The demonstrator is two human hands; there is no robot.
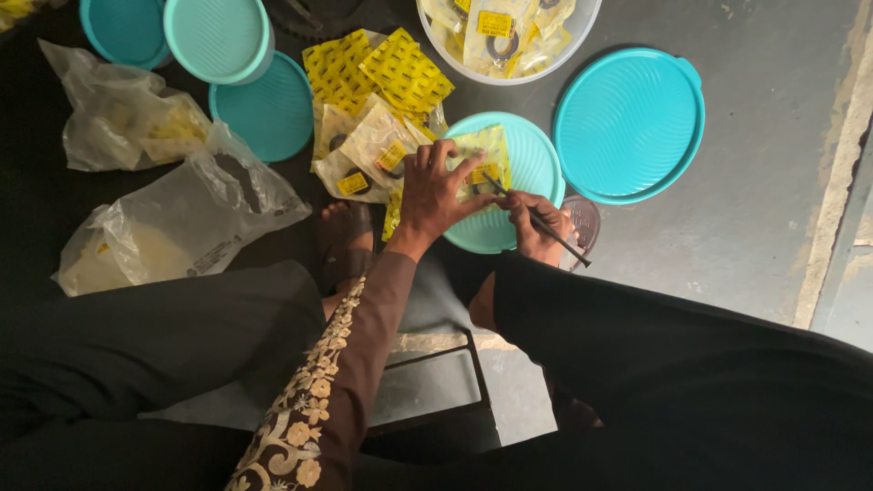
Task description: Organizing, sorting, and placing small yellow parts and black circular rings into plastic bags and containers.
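My left hand (pixel 436 189) presses flat on a small clear packet with a yellow label (pixel 482 155), which lies on a teal round lid (pixel 532 168) on the floor. My right hand (pixel 536 223) grips a thin dark pen-like stick (pixel 546 223), its tip touching the packet near the left fingertips. A heap of similar yellow-labelled packets holding dark rings (pixel 377 109) lies just left of the lid.
A larger teal lid (pixel 632 123) lies to the right. A clear tub (pixel 509 41) with packets stands at the top. Teal lids and a bowl (pixel 218 41) are top left. Crumpled clear plastic bags (pixel 182 218) lie left. My sandalled feet (pixel 346 241) and a low stool (pixel 436 373) are below.
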